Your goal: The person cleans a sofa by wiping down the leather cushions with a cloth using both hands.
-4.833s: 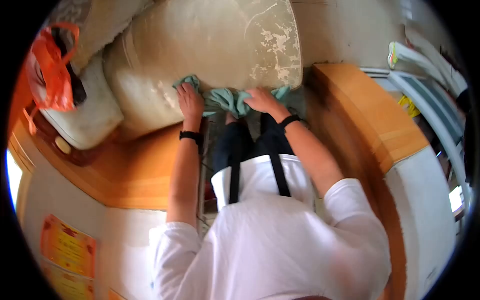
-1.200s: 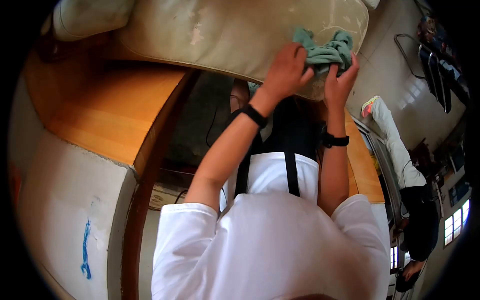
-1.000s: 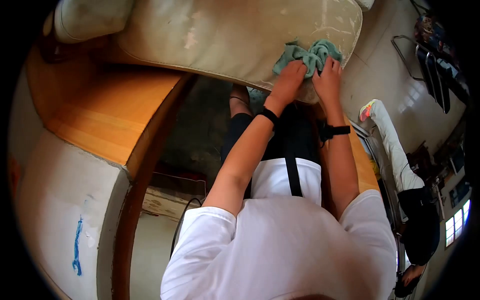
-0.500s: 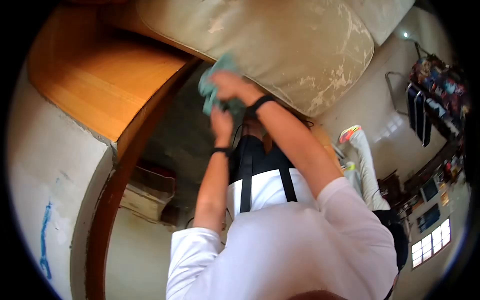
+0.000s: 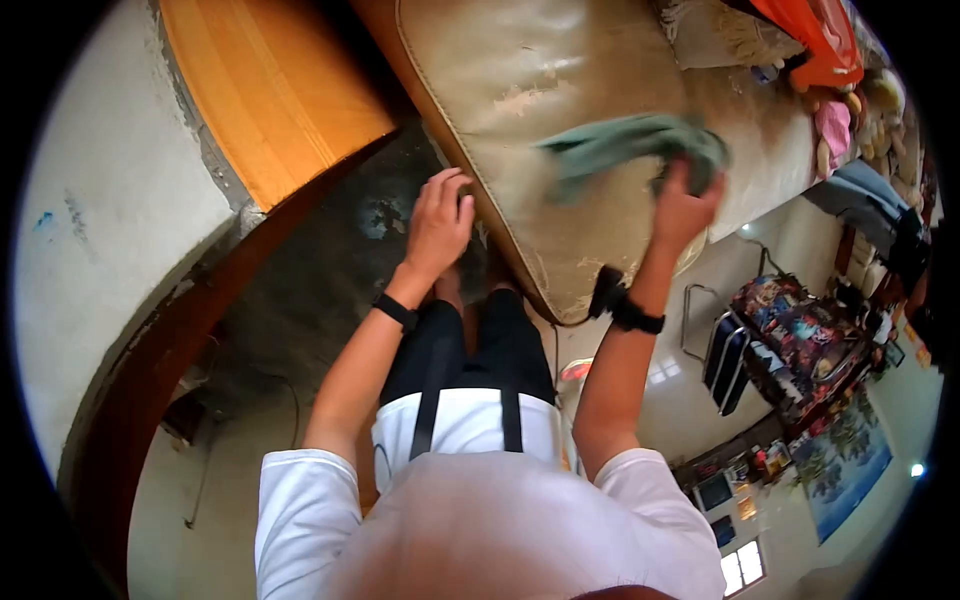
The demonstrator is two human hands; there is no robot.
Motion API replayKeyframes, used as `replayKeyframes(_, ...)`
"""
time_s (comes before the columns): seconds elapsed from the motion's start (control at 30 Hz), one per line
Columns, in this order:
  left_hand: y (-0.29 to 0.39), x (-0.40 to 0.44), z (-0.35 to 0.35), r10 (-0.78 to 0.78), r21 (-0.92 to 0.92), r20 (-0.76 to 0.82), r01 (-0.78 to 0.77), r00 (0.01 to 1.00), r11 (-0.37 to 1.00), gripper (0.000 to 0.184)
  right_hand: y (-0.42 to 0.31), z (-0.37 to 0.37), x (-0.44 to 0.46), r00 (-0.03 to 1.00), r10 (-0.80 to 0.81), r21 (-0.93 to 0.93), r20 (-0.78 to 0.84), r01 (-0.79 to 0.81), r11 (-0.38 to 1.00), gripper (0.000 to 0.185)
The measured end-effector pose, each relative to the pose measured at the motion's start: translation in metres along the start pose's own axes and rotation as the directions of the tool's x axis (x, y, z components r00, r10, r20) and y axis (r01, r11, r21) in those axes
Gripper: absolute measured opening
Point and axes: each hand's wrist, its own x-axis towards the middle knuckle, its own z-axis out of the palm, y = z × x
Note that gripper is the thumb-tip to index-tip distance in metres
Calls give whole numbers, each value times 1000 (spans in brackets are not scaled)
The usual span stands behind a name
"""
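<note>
My right hand (image 5: pixel 688 205) is closed on one end of a green cloth (image 5: pixel 625 145), which trails leftward, blurred, over the worn beige seat (image 5: pixel 590 90). Pale patches of peeled surface mark this seat. My left hand (image 5: pixel 441 218) is beside the seat's near left edge, fingers bent and slightly apart, with nothing visible in it. A black band circles each wrist.
An orange wooden ledge (image 5: pixel 270 90) tops a white wall (image 5: pixel 110 210) at the left. At the right are a red bag (image 5: pixel 825 45), a pink toy (image 5: pixel 832 125), a folding chair (image 5: pixel 725 360) and a patterned bag (image 5: pixel 805 335). Dark floor (image 5: pixel 300 290) lies below.
Both hands were together at the cloth; my left hand has let go and my right hand has carried the cloth rightward over the seat. The view has turned, bringing the red bag and toys into sight.
</note>
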Motion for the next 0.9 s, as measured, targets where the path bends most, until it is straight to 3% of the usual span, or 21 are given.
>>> replayKeyframes(0.07,26,6,18,-117,-272,50,127,992,954,30,35,0,46,982,-108,-198,-158,75,977,47)
replayKeyframes(0.1,36,5,20,-130,-279,39,135,991,951,30,55,14,66,982,-122,-199,-145,92,976,47)
replayKeyframes(0.17,47,5,19,-125,-335,83,146,989,931,34,89,65,98,991,-126,134,34,120,984,61)
replayKeyframes(0.23,32,2,17,-166,-305,72,180,983,935,34,93,127,88,905,-256,-5,340,274,962,67)
replayKeyframes(0.3,12,-6,14,-209,-251,57,216,976,943,35,82,180,50,699,-407,-32,588,523,852,69)
replayKeyframes(0.33,-2,-7,13,-219,-241,19,217,975,946,36,56,192,19,742,-403,-88,536,524,847,67)
replayKeyframes(0.37,-15,-6,10,-227,-203,-52,213,972,956,39,28,199,-19,814,-345,102,468,338,935,64)
replayKeyframes(0.4,-26,-7,5,-230,-165,-116,210,966,964,42,14,197,-71,782,-427,211,454,371,904,62)
replayKeyframes(0.43,-29,-8,0,-338,-286,-133,290,932,913,47,28,193,-120,566,-530,170,632,566,807,65)
replayKeyframes(0.47,-35,-9,-7,-440,-403,-135,357,888,843,52,35,182,-167,396,-613,450,684,432,782,61)
replayKeyframes(0.5,-66,-16,-7,-503,-482,-48,420,863,768,62,22,164,-193,123,-589,510,798,381,771,53)
replayKeyframes(0.53,-84,-20,-7,-658,-583,14,541,753,607,65,17,158,-215,-254,-244,230,936,-82,970,54)
replayKeyframes(0.6,-107,-32,-12,-801,-609,202,712,564,348,63,28,150,-262,-5,-535,533,845,-68,843,51)
replayKeyframes(0.63,-111,-36,-16,-863,-596,328,793,385,127,56,31,153,-264,-12,-537,535,843,-69,842,51)
replayKeyframes(0.67,-119,-39,-18,-867,-597,327,793,377,120,56,36,155,-268,54,-531,534,846,-87,841,49)
replayKeyframes(0.73,-145,-53,-8,-683,-577,255,675,685,461,51,32,142,-258,233,-476,510,848,-117,852,46)
replayKeyframes(0.77,-124,-42,-9,-625,-614,159,572,764,544,47,27,135,-240,285,-401,459,871,-180,870,45)
replayKeyframes(0.8,-106,-32,-6,-627,-619,166,575,761,535,47,21,131,-217,329,-334,420,883,-240,875,44)
replayKeyframes(0.9,-56,4,-4,-328,-393,122,349,937,851,48,0,103,-144,642,-88,330,762,-267,905,38)
